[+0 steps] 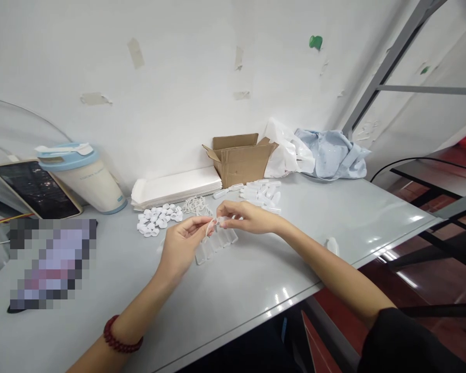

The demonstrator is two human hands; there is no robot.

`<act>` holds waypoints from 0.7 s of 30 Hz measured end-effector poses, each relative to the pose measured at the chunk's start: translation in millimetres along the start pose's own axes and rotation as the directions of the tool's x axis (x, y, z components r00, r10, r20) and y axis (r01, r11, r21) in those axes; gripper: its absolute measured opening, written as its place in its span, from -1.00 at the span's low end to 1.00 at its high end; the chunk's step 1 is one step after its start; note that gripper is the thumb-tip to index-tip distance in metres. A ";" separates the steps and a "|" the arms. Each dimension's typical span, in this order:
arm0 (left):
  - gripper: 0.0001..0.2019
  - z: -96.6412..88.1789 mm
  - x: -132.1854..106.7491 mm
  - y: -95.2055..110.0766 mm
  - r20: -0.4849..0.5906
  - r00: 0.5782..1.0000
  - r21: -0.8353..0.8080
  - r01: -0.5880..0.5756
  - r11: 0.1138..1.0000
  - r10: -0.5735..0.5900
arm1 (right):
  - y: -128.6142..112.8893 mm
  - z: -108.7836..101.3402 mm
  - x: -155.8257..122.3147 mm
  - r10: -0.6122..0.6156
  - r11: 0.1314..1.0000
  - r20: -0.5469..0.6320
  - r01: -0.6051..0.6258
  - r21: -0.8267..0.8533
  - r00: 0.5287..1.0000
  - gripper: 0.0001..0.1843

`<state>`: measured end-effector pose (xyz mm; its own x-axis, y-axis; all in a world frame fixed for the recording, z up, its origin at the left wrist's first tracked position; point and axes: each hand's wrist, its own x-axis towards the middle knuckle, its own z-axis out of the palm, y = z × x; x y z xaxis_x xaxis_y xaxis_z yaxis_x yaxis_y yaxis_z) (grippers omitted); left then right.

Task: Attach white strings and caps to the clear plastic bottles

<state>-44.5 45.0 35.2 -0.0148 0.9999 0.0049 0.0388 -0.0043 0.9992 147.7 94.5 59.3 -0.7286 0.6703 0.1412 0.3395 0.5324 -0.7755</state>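
My left hand (pixel 180 246) pinches a thin white cord (pixel 208 227) between thumb and fingers. Its tips nearly meet those of my right hand (pixel 248 216), which are closed on a small white piece (pixel 219 220); the fingers partly hide it, so its kind is unclear. Just below both hands, several clear plastic tubes (pixel 215 245) lie side by side in a row on the grey table (pixel 233 290). A pile of small white plastic caps (pixel 158 218) lies left of my hands. Behind them are a heap of white cords (pixel 197 205) and more clear tubes (pixel 262 192).
Along the wall stand a cardboard box (pixel 244 163), a white paper stack (pixel 176 187), a white plastic bag (pixel 287 153) and blue cloth (pixel 332 153). At left are a phone (pixel 34 186), a cup (pixel 89 178) and a blurred-out item (pixel 54 264). A white object (pixel 332 245) lies near the front edge.
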 end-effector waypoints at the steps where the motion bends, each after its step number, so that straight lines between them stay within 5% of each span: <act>1: -0.75 0.1 0.3 -0.5 -0.015 1.000 -0.023 0.005 1.000 -0.005 | 0.4 0.6 -0.2 0.004 0.999 0.018 -0.005 0.037 1.000 -0.90; 6: -0.72 1.0 0.4 -2.3 -0.025 0.999 -0.083 0.027 0.996 -0.029 | 4.1 5.1 1.1 0.045 0.975 0.009 -0.046 0.220 0.999 -0.83; 14: -0.70 1.1 -1.3 0.1 -0.052 0.998 0.004 0.022 1.000 -0.022 | 0.2 9.3 2.4 0.070 0.966 -0.050 -0.056 0.251 0.996 -0.82; 21: -0.78 0.6 1.4 -4.3 -0.053 0.991 0.093 -0.119 0.989 0.125 | -1.1 12.1 2.4 0.073 0.977 -0.059 -0.059 0.204 0.996 -0.80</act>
<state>-44.1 46.5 30.9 -0.0630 0.9893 0.1313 0.1326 -0.1221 0.9836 138.4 89.3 53.0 -0.6657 0.7365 0.1203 0.2533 0.3746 -0.8919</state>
